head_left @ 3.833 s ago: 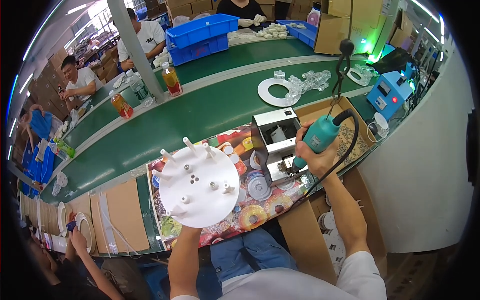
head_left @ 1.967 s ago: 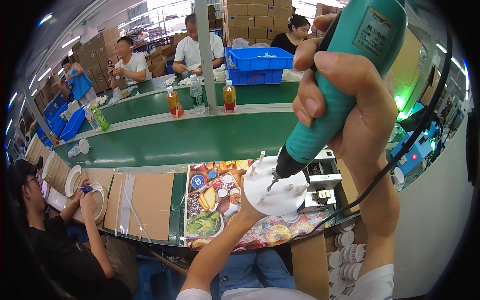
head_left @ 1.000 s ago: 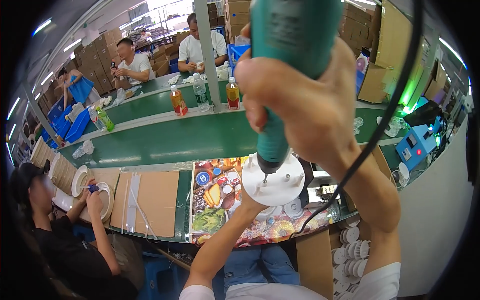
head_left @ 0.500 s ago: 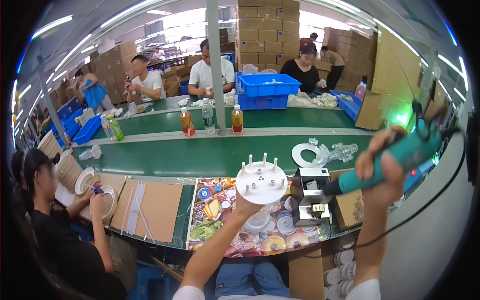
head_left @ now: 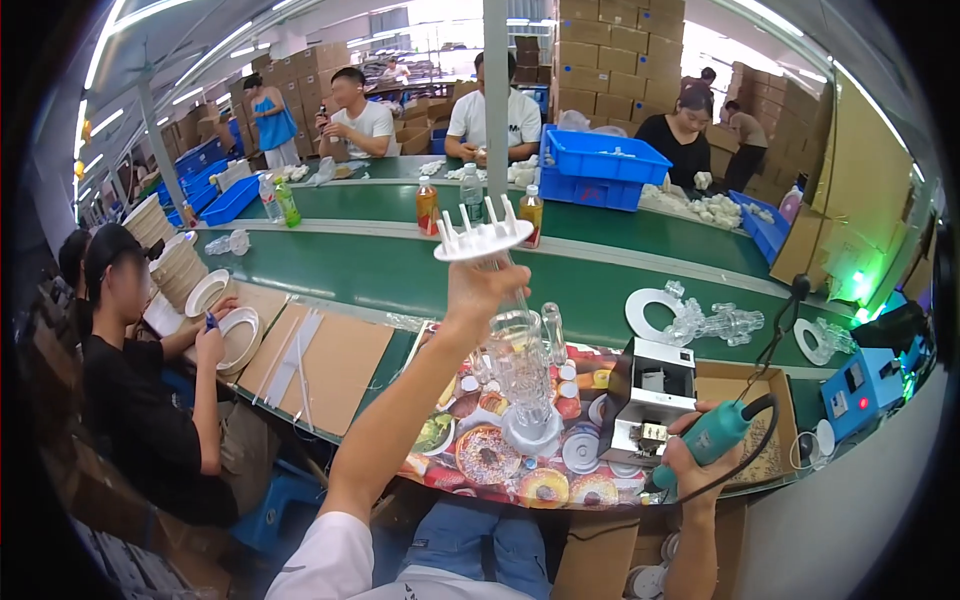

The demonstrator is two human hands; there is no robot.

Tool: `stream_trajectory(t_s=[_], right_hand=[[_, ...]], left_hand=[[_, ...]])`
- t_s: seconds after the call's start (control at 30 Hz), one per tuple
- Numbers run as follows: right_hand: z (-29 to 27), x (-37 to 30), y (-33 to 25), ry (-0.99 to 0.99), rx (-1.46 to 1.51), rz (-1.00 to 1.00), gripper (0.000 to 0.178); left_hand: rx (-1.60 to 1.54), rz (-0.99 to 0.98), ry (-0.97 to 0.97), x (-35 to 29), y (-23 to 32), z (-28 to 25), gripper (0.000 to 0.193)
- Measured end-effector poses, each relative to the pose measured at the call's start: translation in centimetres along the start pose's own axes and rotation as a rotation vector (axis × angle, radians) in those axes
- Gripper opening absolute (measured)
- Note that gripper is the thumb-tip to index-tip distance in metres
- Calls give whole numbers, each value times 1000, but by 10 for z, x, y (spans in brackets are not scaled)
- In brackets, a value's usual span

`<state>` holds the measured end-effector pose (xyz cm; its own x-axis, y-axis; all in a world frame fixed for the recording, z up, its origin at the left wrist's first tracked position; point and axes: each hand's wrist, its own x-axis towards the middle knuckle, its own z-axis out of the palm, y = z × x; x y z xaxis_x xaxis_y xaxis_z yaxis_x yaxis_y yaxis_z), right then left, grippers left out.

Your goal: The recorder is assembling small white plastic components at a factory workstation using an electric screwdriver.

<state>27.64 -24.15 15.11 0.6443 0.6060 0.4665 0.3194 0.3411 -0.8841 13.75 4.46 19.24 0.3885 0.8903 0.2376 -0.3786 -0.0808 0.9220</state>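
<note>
The white disc (head_left: 485, 241) sits pegs up just above my left hand (head_left: 487, 288), whose fingers are wrapped round the clear stem beneath it. The clear body (head_left: 524, 375) runs below, its long axis near upright, top leaning left; I can't tell whether its base rests on the mat (head_left: 470, 478). My right hand (head_left: 692, 462) is lower, near and to the right, well apart from the disc, closed round the teal driver (head_left: 714, 434), its nose pointing near and left. Between disc and driver stands the machine (head_left: 660, 408). Right of that, a shallow tray (head_left: 740, 384) holds small bits (head_left: 765, 458). Near right, a carton (head_left: 600, 555) holds white discs (head_left: 648, 580); far across, a blue bin (head_left: 600, 168) has white pieces (head_left: 620, 153).
</note>
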Motion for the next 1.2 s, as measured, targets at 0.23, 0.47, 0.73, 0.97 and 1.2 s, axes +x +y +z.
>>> stream_trajectory(t_s=[0.23,0.47,0.73,0.97,1.2], right_hand=[[-4,1,4,-23,20,-18,53],[-4,6,-2,-94,54,5,53],[10,16,10,-237,229,141,59],[42,39,19,-390,173,142,56],[63,60,27,-506,157,218,57]], left_hand=[[44,65,26,7,0,-4,23],[138,236,65,21,14,-29,19],[946,963,-123,62,-67,-27,49],[1278,895,-260,126,-145,-47,40],[1526,914,-166,178,-221,-54,43]])
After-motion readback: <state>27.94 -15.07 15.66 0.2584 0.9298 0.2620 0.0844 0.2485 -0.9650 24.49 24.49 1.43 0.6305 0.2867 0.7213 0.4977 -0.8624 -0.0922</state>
